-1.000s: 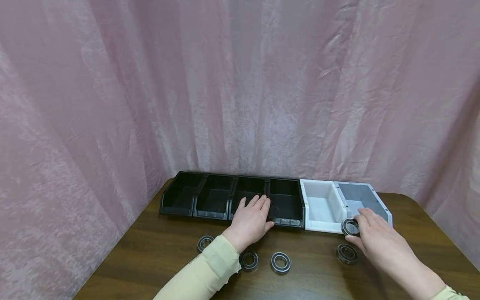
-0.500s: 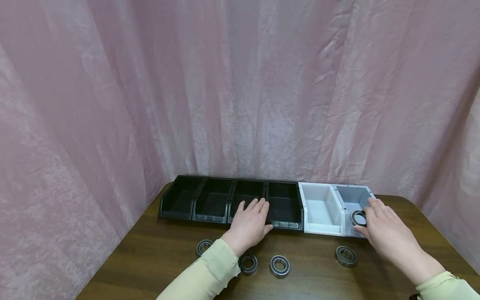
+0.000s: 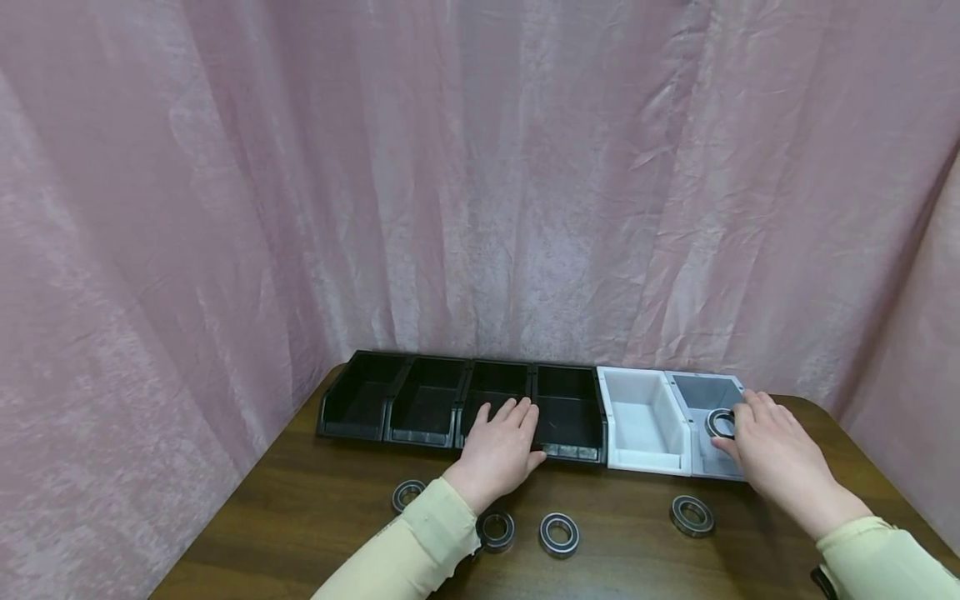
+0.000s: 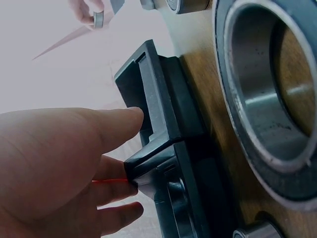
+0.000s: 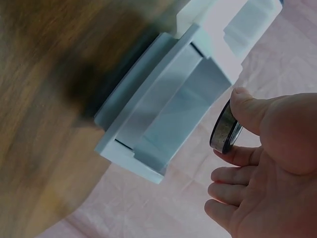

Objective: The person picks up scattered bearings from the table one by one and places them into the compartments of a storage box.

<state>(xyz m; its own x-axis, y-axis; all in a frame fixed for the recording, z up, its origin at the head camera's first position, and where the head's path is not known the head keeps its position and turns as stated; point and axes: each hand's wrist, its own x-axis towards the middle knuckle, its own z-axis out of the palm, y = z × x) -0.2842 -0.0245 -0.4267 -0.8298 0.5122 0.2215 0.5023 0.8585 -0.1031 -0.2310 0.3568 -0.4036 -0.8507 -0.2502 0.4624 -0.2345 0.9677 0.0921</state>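
My right hand (image 3: 783,454) pinches a ball bearing (image 5: 223,130) between thumb and index finger, the other fingers loosely bent in the right wrist view. The bearing hangs over the grey bin (image 3: 707,467), at the right end of the bin row. In the head view my left hand (image 3: 497,446) lies with fingers spread over the front of the black bins (image 3: 572,452); it holds nothing. Seen from the left wrist, its thumb and fingers are about the bin edges. Another bearing (image 3: 678,517) lies on the table in front of the grey bin.
A white bin (image 3: 648,461) stands between the black bins and the grey one. Loose bearings lie near the left forearm: one (image 3: 558,552) to its right, one (image 3: 510,533) partly behind the sleeve, one (image 3: 397,498) beyond it. A pink curtain (image 3: 480,183) hangs behind the wooden table (image 3: 622,567).
My right hand has carried the bearing away from the table, rightward and forward, from before the bins to over the grey bin. The left hand has stayed in place.
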